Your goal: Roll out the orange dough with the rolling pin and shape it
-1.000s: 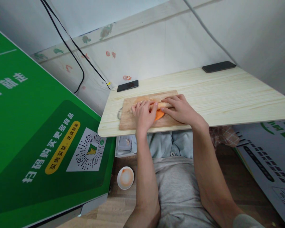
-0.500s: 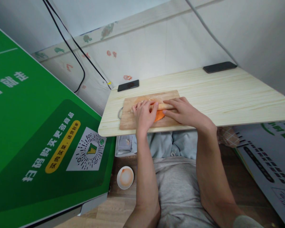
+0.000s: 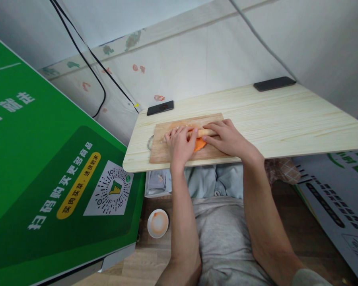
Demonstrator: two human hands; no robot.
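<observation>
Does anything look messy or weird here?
Yes: red smudges and green smudges mark the pale wall, like stray paint. The white bowl, lower than the table, also has orange smears inside.

Over my feed I'm counting two hands, one left hand (image 3: 180, 143) and one right hand (image 3: 226, 138), on one rolling pin (image 3: 207, 132). I'm seeing one piece of orange dough (image 3: 199, 145), one cutting board (image 3: 159, 153) and one surface (image 3: 292, 123). At the far edge two phones are lying: a left phone (image 3: 160, 108), a right phone (image 3: 274, 84). Lower left, I'm spotting one white bowl (image 3: 158, 211).
</observation>
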